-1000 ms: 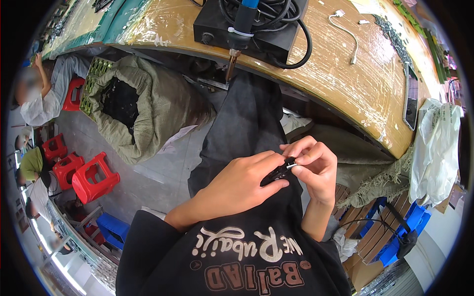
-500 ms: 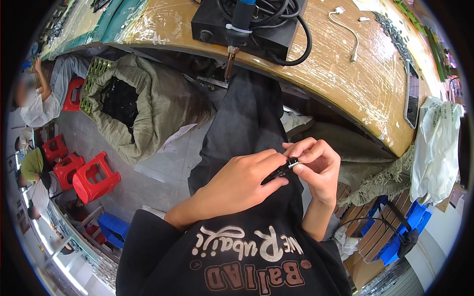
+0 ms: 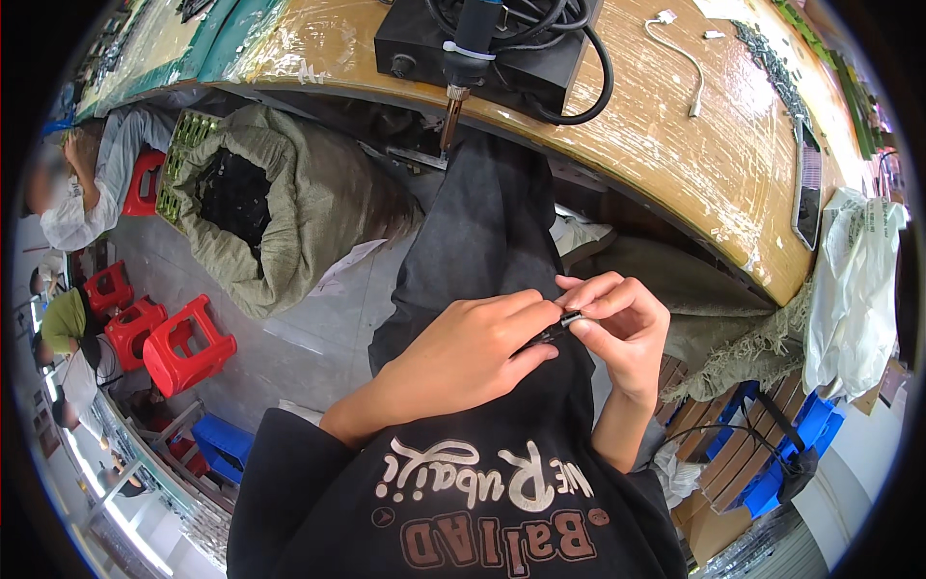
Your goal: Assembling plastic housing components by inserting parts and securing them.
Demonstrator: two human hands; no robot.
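Observation:
My left hand (image 3: 473, 352) and my right hand (image 3: 617, 328) meet over my lap, above my dark trousers (image 3: 482, 232). Both pinch a small dark connector (image 3: 559, 325) with a metal tip. The left fingers grip its black body, the right thumb and forefinger hold the metal end. Most of the part is hidden by my fingers.
A curved wooden workbench (image 3: 675, 125) carries a black box (image 3: 482, 48) with coiled cable and a soldering iron (image 3: 461, 58). A white cable (image 3: 680, 53) lies on it. An open sack of dark parts (image 3: 260, 203) and red stools (image 3: 183, 343) are at left; a seated person (image 3: 77, 183) is far left.

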